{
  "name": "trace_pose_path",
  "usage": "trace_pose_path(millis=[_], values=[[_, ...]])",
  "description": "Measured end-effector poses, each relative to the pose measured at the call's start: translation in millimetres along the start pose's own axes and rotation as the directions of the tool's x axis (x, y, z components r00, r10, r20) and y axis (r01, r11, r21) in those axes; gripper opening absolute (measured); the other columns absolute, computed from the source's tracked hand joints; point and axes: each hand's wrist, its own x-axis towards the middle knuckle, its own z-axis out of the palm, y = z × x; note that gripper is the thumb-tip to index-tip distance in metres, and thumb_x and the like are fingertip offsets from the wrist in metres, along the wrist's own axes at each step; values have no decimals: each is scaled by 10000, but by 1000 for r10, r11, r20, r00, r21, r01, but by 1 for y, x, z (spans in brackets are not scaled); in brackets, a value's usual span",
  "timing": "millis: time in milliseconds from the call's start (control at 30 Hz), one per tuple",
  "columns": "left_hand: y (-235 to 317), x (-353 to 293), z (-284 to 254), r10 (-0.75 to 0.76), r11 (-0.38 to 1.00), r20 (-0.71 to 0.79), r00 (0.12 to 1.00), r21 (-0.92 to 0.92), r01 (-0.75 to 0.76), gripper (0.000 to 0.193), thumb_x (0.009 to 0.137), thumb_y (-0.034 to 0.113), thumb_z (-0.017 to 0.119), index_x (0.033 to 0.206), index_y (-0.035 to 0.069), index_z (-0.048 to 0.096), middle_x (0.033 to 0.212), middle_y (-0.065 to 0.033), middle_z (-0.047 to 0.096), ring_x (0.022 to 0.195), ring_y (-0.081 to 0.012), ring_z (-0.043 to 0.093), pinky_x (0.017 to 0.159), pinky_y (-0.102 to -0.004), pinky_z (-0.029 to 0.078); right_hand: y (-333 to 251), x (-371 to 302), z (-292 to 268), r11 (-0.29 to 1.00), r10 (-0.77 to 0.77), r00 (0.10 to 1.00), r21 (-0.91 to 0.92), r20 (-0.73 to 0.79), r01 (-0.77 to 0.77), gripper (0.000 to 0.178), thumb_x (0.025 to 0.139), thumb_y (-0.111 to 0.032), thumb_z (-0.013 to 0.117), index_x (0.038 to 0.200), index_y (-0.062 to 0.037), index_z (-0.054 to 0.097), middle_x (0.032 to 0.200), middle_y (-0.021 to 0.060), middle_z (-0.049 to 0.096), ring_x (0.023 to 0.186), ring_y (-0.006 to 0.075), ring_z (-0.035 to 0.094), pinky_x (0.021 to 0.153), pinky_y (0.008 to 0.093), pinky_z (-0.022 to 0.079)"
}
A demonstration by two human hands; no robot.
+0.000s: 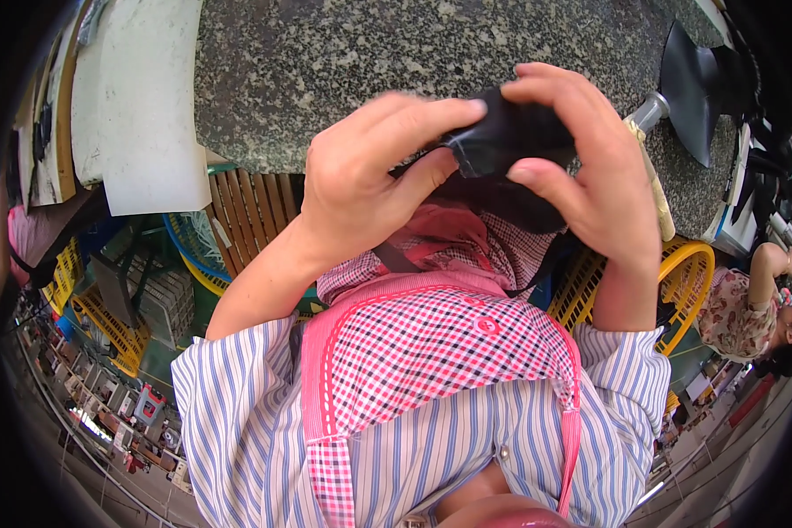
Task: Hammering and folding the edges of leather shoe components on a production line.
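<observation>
A black, slightly shiny piece of leather-like material [519, 136] is held up in front of me, above the near edge of the speckled stone tabletop [326, 53]. My left hand [361, 167] pinches its left edge between thumb and fingers. Around its right side curve the thumb and fingers of my right hand [598, 158]. The piece looks folded or bent, and part of it is hidden by my fingers. Beyond my right hand lies a brush-like tool [651, 114] with a pale handle, close to more black sheet pieces [691, 88].
A thick white slab [145, 106] sits at the left end of the stone top. Below the edge are a slatted wooden seat [251, 207] and a yellow plastic basket [691, 282]. Another person [739, 308] in patterned clothing is at the far right.
</observation>
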Motion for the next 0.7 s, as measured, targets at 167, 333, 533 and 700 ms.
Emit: trace_pose_path(millis=[167, 333, 533, 700], values=[[0, 1, 13, 102, 968, -167, 981, -210, -137, 535, 654, -102, 625, 1162, 41, 537, 1006, -92, 601, 708, -156, 622, 606, -271, 509, 10, 23, -7, 990, -133, 982, 66, 133, 125, 696, 656, -345, 721, 1217, -21, 465, 1158, 140, 521, 1106, 303, 482, 941, 364, 361], [-2, -1, 14, -222, 851, -9, 975, -490, 189, 656, 699, -67, 620, 1262, 54, 306, 766, -31, 618, 658, -70, 581, 537, -151, 399, 12, 30, 4, 925, -265, 964, 285, 2, 253, 577, 576, -211, 778, 1052, -10, 521, 1065, 118, 506, 1003, 259, 503, 889, 349, 382], [-15, -3, 17, -471, 641, 143, 870, -622, 449, 309, 751, -54, 568, 1038, 32, 491, 794, -23, 603, 699, -42, 566, 621, -179, 451, 14, 27, 35, 890, -451, 845, -212, -287, 403, 114, 602, -139, 601, 656, -150, 501, 715, -41, 516, 707, 160, 526, 752, 352, 326], [-20, 1, 4, -42, 997, 16, 999, -68, 43, 220, 740, -4, 567, 949, 37, 621, 798, -75, 614, 699, -178, 619, 666, -254, 490, 18, 14, 58, 872, -475, 806, -315, -354, 376, 112, 584, -172, 612, 663, -162, 532, 733, -44, 549, 698, 131, 546, 851, 385, 307]])
